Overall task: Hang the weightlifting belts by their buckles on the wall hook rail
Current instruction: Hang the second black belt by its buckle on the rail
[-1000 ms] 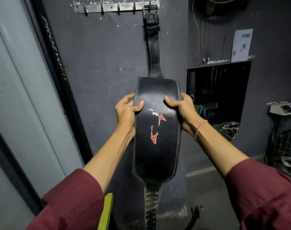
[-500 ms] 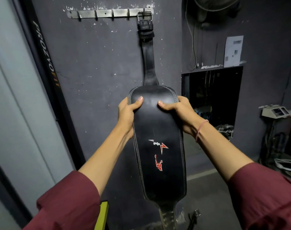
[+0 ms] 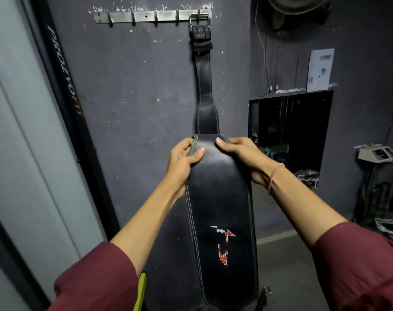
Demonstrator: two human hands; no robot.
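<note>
A black leather weightlifting belt (image 3: 220, 198) with a red and white logo hangs down the dark wall. Its metal buckle (image 3: 199, 19) sits over the rightmost hook of the steel hook rail (image 3: 146, 16) near the top. My left hand (image 3: 184, 159) grips the left edge of the belt's wide back panel near its upper end. On the opposite edge, at the same height, my right hand (image 3: 240, 156) holds the panel. The belt's lower end runs out of the frame at the bottom.
The rail's other hooks to the left are bare. A grey door with a black frame (image 3: 63, 108) stands at left. At right are a dark wall opening (image 3: 289, 131), a paper sheet (image 3: 320, 69), a fan overhead and clutter on the floor. Another buckle (image 3: 266, 290) lies low.
Both hands have slid up the wide panel from beside the logo to its upper end. The view has dropped, so the belt's logo now sits lower in the frame.
</note>
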